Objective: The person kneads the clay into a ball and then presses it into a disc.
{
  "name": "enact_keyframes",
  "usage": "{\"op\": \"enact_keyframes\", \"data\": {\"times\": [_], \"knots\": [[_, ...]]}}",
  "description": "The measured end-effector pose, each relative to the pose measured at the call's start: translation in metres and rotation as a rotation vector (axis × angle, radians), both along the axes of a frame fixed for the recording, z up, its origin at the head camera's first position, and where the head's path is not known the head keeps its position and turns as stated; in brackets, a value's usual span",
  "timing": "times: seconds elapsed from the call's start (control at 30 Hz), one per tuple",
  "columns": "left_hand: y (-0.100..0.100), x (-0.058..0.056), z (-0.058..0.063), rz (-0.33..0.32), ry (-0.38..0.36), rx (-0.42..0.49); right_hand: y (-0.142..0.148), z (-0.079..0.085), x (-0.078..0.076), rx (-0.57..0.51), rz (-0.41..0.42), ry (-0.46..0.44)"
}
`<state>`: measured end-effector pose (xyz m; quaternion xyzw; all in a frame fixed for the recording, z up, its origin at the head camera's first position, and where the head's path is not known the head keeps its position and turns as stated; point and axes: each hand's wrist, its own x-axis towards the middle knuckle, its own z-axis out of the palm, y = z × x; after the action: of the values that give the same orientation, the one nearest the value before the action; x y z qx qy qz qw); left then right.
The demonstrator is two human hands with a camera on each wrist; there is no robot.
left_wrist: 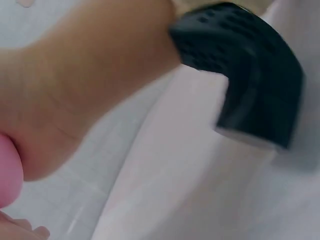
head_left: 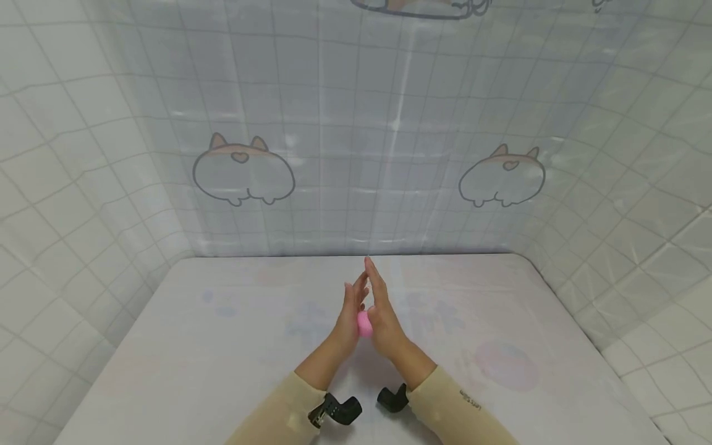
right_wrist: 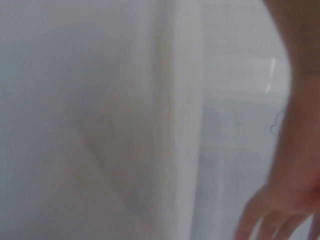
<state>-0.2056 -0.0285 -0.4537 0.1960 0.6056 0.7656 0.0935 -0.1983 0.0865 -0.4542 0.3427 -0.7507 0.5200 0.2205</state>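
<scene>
A smooth, rounded pink lump (head_left: 364, 324) sits between the palms, well above the table's front part; its material cannot be told. My left hand (head_left: 348, 318) presses it from the left and my right hand (head_left: 384, 318) from the right. The fingers of both hands are straight, pointing forward and up, with the fingertips close together. In the left wrist view part of the pink lump (left_wrist: 9, 172) shows at the left edge against a palm. The right wrist view is blurred and shows a hand (right_wrist: 290, 205) with extended fingers; the lump is out of sight there.
The table (head_left: 222, 358) has a pale cover with faint coloured prints. Tiled curtain-like sheeting (head_left: 356, 123) with animal drawings surrounds it at the back and sides. Black camera mounts (head_left: 343, 410) sit at both wrists, by the beige sleeves (head_left: 461, 408).
</scene>
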Motion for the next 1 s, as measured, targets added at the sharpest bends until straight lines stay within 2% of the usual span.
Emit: {"op": "enact_keyframes", "data": {"times": [0.13, 0.23, 0.4, 0.57, 0.67, 0.77, 1.0], "knots": [[-0.002, 0.002, -0.008, -0.028, 0.06, -0.144, 0.002, 0.004, -0.001, -0.095, -0.033, -0.108], [-0.004, 0.003, -0.012, -0.05, 0.1, -0.187, 0.004, 0.005, -0.007, -0.115, -0.057, -0.162], [-0.006, 0.005, -0.01, -0.055, 0.166, -0.141, 0.008, 0.002, -0.016, -0.109, -0.061, -0.312], [-0.006, 0.005, -0.005, -0.001, 0.246, -0.074, 0.009, -0.005, -0.021, -0.1, 0.004, -0.403], [-0.006, 0.004, -0.001, 0.05, 0.299, -0.082, 0.008, -0.009, -0.021, -0.104, 0.068, -0.426], [-0.006, 0.002, 0.003, 0.086, 0.354, -0.103, 0.004, -0.013, -0.019, -0.112, 0.096, -0.433], [-0.005, -0.005, 0.005, 0.164, 0.433, -0.141, -0.003, -0.017, -0.01, -0.147, 0.147, -0.362]]}}
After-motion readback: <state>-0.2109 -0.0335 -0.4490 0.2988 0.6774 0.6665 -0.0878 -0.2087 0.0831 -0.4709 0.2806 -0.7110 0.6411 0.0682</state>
